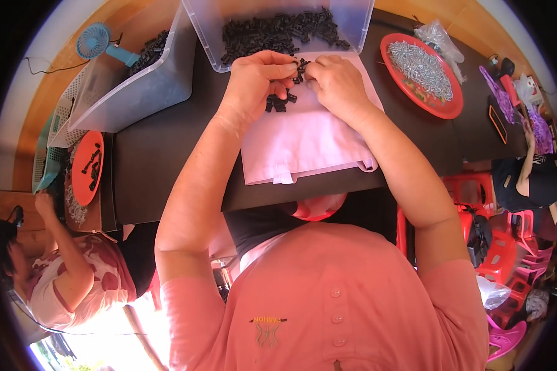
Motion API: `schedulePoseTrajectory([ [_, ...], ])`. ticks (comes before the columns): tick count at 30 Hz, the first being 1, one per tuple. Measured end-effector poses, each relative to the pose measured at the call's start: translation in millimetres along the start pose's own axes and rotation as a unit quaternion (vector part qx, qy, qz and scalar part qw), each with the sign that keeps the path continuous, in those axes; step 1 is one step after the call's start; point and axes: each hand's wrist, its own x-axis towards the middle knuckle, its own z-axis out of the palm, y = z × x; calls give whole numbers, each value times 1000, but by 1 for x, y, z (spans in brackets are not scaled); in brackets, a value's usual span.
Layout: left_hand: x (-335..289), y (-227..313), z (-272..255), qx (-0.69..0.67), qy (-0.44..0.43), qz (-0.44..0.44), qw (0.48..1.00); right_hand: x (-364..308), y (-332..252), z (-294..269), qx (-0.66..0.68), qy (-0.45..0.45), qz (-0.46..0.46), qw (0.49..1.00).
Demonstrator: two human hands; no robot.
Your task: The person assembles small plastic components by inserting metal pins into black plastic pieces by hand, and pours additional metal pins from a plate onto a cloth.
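Note:
My left hand (259, 79) is closed, its thumb and fingers pinching a small black plastic part (299, 69) over a pink cloth bag (303, 145). From the other side my right hand (337, 83) meets it, fingertips bent in at the same spot; what they grip is mostly hidden. Several loose black plastic parts (280, 104) lie on the cloth under my left fingers. Just beyond both hands stands a clear plastic bin (211, 43) holding a heap of similar black parts (278, 34).
Right of the cloth, a red plate (450, 110) holds many silvery screw-like pieces, near a clear plastic bag (439, 40). A second bin (136, 93) and a small blue fan (94, 41) stand left. People sit at both sides, one near a red plate (80, 167). Red stools (498, 253) stand right.

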Motion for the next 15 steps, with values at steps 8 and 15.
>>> schedulePoseTrajectory([
  [8, 2, -2, 0, -75, -45, -4, 996, 0, -3, -8, -44, -85, 32, 995],
  [15, 0, -3, 2, -49, -55, -23, 997, 3, 3, -17, 105, -64, 104, 987],
])
